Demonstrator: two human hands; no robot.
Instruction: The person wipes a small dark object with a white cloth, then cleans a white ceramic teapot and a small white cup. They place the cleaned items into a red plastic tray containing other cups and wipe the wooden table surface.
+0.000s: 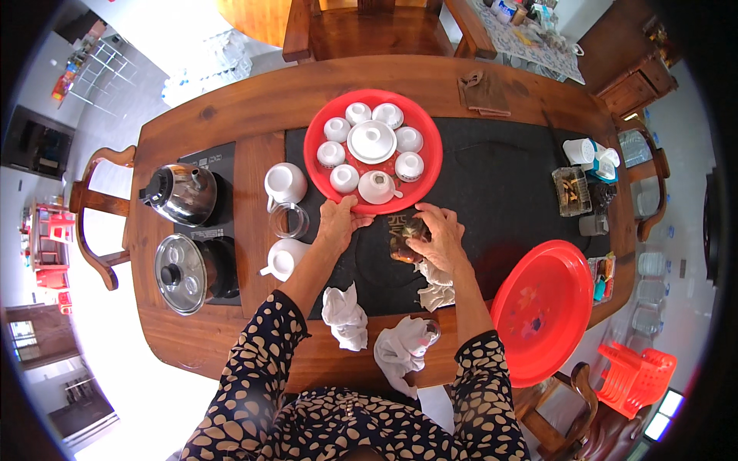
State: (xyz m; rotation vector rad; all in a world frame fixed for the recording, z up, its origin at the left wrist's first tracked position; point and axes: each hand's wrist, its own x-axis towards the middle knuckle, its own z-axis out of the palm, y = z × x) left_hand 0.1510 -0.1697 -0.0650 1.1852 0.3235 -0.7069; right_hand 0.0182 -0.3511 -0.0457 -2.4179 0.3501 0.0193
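My left hand (340, 226) is at the near rim of a round red tray (314, 160), its thumb over the edge and its fingers curled below. On the tray, several white teacups (410, 166) stand upside down around a white lidded bowl (372, 141). A white strainer-like piece with a small handle (377, 187) lies at the near side. Just right of the tray, my right hand (442, 240) is closed around a small glossy brown figurine (404, 244), partly hidden by the fingers. A crumpled white cloth (437, 290) lies below that hand.
Left stand a steel kettle (188, 192), a glass-lidded pot (181, 273), two white pitchers (286, 184) and a glass cup (290, 221). Two more white cloths (345, 316) lie near me. A large red basin (542, 315) and small containers (571, 190) are at right. Chairs surround the table.
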